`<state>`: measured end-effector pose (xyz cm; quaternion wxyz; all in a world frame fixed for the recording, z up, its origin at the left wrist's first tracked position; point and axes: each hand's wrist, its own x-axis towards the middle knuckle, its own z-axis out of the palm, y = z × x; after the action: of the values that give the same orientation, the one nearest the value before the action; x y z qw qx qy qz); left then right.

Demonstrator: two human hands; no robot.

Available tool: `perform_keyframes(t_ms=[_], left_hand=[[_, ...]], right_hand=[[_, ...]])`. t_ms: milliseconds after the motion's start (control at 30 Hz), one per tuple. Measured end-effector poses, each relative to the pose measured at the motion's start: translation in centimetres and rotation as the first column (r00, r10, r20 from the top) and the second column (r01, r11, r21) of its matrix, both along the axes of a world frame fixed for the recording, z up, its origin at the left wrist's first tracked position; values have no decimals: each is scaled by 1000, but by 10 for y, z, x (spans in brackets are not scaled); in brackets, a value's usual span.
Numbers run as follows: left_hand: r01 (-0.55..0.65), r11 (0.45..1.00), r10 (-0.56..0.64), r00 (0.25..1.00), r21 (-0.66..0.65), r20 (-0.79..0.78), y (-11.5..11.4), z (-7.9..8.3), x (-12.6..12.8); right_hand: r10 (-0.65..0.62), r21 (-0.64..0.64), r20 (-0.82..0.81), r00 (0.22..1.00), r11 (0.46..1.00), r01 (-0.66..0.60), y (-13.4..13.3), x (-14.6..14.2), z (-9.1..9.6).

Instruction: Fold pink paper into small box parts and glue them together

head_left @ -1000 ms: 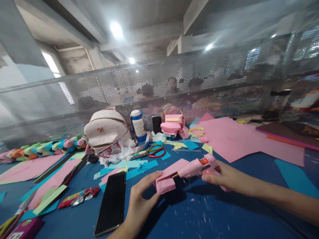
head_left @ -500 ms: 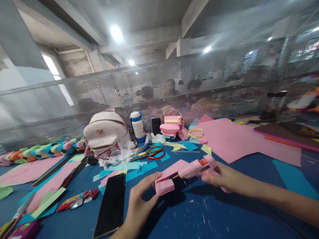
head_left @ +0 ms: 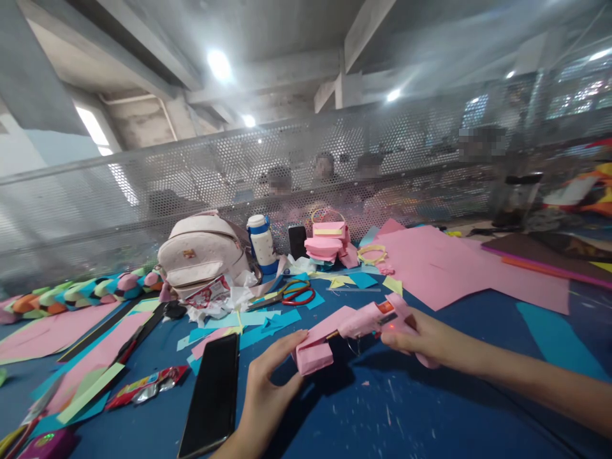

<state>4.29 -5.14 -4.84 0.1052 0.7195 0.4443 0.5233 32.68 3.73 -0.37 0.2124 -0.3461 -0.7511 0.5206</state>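
Note:
My right hand (head_left: 421,339) is wrapped round a pink glue gun (head_left: 370,320) and holds it low over the blue table (head_left: 406,414). The gun's nozzle points left at a folded pink paper piece (head_left: 315,347). My left hand (head_left: 270,389) steadies that piece, with thumb and fingers pinched against its left end. A black phone (head_left: 213,392) lies face up just left of my left hand.
Scissors with red handles (head_left: 291,293), blue and pink paper scraps, a pink backpack (head_left: 203,255), a white bottle (head_left: 261,242) and a stack of pink paper pieces (head_left: 327,245) sit further back. A large pink sheet (head_left: 454,268) covers the right. Behind a perforated screen (head_left: 306,166) sit other people.
The view has drifted slightly. The glue gun's nozzle has moved a little closer to the folded pink piece; both hands keep their hold.

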Motion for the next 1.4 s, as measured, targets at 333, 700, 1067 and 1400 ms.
perform_keyframes(t_ms=[333, 700, 1067, 1400], left_hand=[[-11, 1000, 11, 1000, -16, 14, -1, -1, 0], [-15, 998, 16, 1000, -62, 17, -2, 0, 0], [-22, 997, 23, 1000, -73, 6, -1, -7, -2], [-43, 998, 41, 999, -54, -34, -2, -4, -2]], right_hand=[[-18, 1, 54, 998, 1000, 18, -4, 5, -1], [2, -20, 31, 1000, 1000, -1, -4, 4, -4], [-24, 101, 53, 998, 995, 19, -2, 20, -4], [-351, 239, 230, 908, 924, 297, 7, 61, -6]])
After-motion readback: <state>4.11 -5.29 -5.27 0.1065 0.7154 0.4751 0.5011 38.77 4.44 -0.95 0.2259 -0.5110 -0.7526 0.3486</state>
